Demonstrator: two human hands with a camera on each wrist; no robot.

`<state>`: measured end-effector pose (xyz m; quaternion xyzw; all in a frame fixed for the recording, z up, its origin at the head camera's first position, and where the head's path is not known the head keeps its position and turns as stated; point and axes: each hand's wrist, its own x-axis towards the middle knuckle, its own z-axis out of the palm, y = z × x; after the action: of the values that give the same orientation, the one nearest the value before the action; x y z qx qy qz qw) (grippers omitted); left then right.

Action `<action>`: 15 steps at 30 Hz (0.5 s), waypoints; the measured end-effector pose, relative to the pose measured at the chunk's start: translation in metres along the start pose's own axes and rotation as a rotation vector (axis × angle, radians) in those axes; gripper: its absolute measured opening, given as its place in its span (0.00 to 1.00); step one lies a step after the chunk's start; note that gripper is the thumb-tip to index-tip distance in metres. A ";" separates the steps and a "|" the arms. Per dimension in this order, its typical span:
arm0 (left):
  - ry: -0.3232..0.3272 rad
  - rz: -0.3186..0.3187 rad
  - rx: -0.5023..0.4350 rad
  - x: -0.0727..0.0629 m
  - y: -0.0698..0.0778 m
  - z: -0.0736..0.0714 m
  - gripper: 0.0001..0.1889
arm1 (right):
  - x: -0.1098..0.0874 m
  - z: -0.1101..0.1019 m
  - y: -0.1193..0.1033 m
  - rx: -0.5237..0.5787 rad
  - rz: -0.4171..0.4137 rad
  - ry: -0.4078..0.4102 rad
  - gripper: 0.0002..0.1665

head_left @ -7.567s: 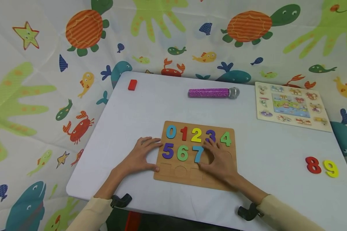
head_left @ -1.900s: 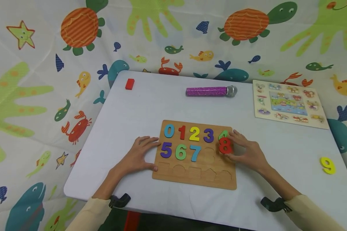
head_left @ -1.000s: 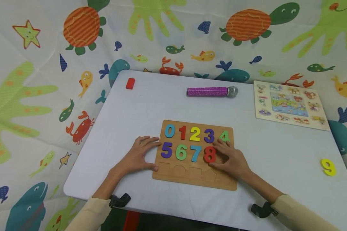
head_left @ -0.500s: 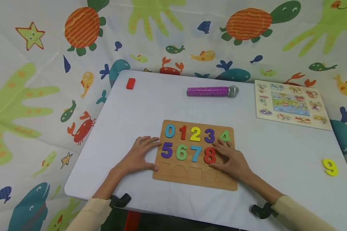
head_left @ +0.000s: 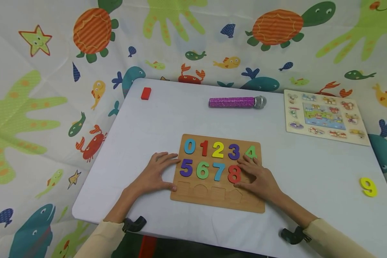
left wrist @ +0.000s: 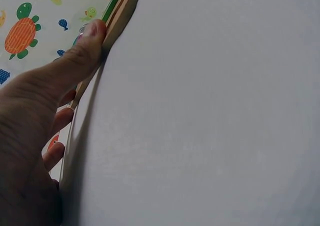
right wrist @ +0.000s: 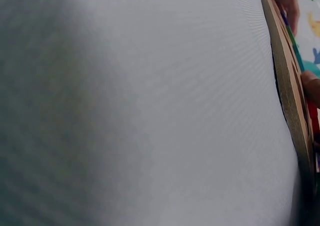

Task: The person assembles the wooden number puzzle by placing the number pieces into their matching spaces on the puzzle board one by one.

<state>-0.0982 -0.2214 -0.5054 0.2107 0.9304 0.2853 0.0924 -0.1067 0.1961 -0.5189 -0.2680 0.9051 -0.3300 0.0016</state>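
Observation:
A wooden number puzzle board [head_left: 190, 195] lies in the middle of the white table, with coloured digits from 0 to 7 in two rows. My left hand [head_left: 154, 175] rests along its left edge, thumb and fingertips touching the rim; in the left wrist view the thumb [left wrist: 82, 48] lies over the board's side. Between the thumb and fingers of my right hand [head_left: 258, 179] is a red number 8 [head_left: 234, 174], pinched at its place right of the blue 7 [head_left: 219, 171]. That hand covers the board's right part and some of the green 4 [head_left: 250, 152].
A yellow number 9 [head_left: 368, 187] lies at the table's right side. Further back are a purple glittery microphone [head_left: 237, 102], a red block [head_left: 146, 93] and a picture puzzle board [head_left: 325, 116]. A sea-animal cloth hangs behind and at the left.
The right hand let go of the blue 7, brought the red 8 from the table's right side and set it beside the 7. It is nearly still now. The left hand has stayed put.

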 end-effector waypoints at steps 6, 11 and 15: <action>-0.005 -0.005 0.006 0.001 0.000 0.001 0.51 | -0.002 0.000 0.002 -0.003 -0.026 0.020 0.48; -0.012 -0.016 0.014 0.001 0.001 0.001 0.51 | -0.003 0.001 0.004 0.022 -0.042 0.046 0.48; -0.004 -0.010 0.006 0.001 0.001 0.001 0.51 | -0.002 -0.001 0.005 0.072 -0.063 0.059 0.45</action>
<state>-0.0982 -0.2202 -0.5053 0.2070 0.9321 0.2815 0.0951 -0.1074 0.2013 -0.5215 -0.2861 0.8835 -0.3701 -0.0257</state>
